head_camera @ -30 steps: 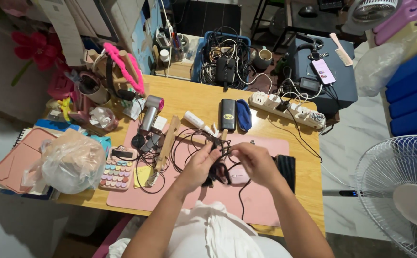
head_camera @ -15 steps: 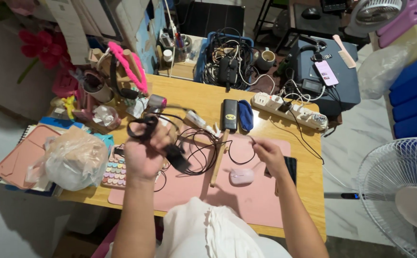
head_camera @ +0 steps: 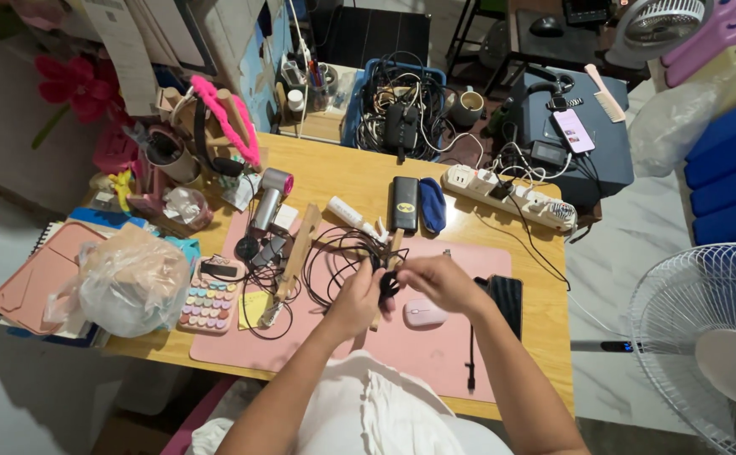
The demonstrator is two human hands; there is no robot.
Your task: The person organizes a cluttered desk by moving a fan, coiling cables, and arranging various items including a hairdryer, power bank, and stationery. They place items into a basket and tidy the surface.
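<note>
Black cable (head_camera: 347, 253) loops lie on the pink mat (head_camera: 435, 354) while left hand (head_camera: 358, 297) and right hand (head_camera: 435, 282) pinch it together.

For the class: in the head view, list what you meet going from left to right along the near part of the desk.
Plastic bag → pastel keypad → left hand → black cable → right hand → dark phone.

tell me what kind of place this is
Probably a cluttered home desk, used for sorting electronics. A wooden desk carries a pink desk mat, a power strip and loose black cables; a standing fan is alongside.
</note>
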